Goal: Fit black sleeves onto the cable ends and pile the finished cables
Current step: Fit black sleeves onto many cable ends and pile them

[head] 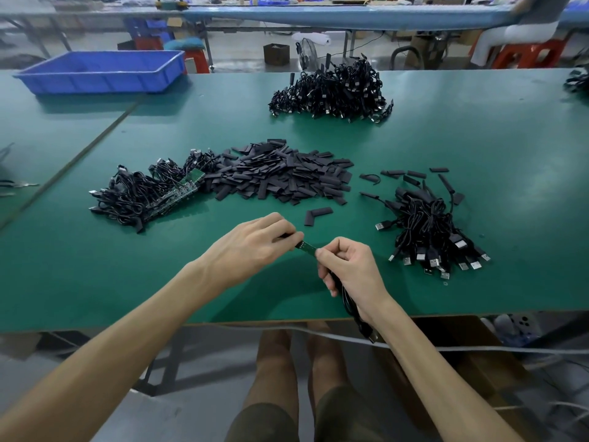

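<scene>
The left hand pinches a black sleeve just over the green table. The right hand grips a cable, and the cable's green end meets the sleeve. A heap of sleeves lies behind the hands, and a pile of cables lies to the right.

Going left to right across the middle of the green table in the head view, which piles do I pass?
tangle of cables with bare green boards → heap of loose black sleeves → pile of cables with USB plugs
</scene>
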